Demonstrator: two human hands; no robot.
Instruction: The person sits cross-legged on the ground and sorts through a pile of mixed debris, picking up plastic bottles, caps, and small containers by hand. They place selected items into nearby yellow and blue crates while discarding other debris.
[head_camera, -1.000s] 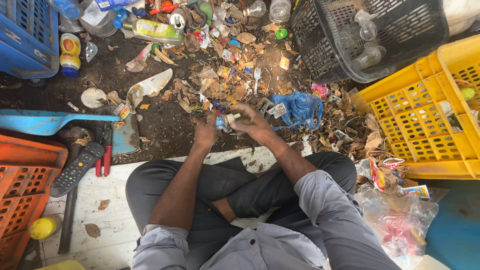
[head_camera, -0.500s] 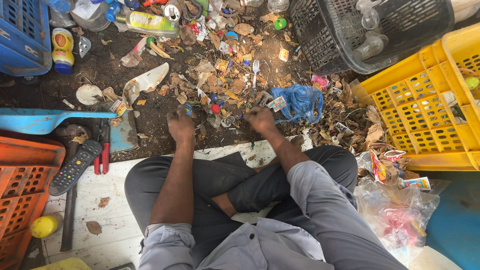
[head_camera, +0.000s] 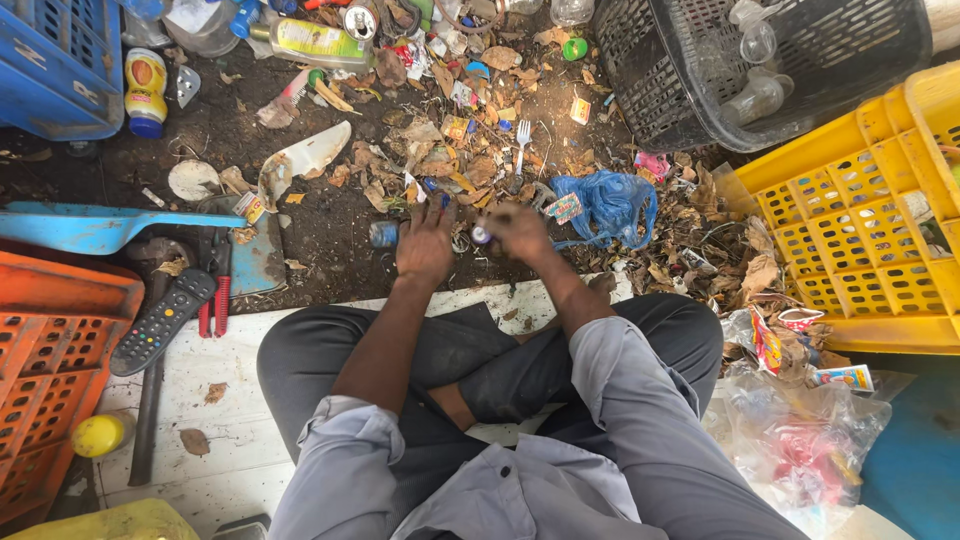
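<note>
The person sits cross-legged on a white board laid on the dirt ground, both forearms stretched out over the litter in front of the knees. The left hand (head_camera: 425, 243) hangs palm down with its fingers spread loosely, open and holding nothing that I can see; its fingertips hover over the dry leaves and scraps at the near edge of the rubbish heap. Just beside it on the ground lies a small clear plastic bottle (head_camera: 383, 234) on its side. The right hand (head_camera: 517, 232) is blurred, but its fingers are curled around a small pale round cap-like piece (head_camera: 482, 236) that shows at the thumb side, between the two hands; how tightly it is pinched I cannot tell. Close to the right of that hand sits a crumpled blue plastic bag (head_camera: 607, 205), and a white plastic fork (head_camera: 521, 143) lies a little farther out in the heap.

Along the left edge of the ground stand an orange slatted plastic crate (head_camera: 50, 370) and, farther off, a blue crate (head_camera: 60, 60). A black remote control (head_camera: 162, 320) rests beside the orange one, next to red-handled pliers (head_camera: 215, 285). On the right are a yellow perforated crate (head_camera: 860, 230) and a black mesh basket (head_camera: 700, 70).
</note>
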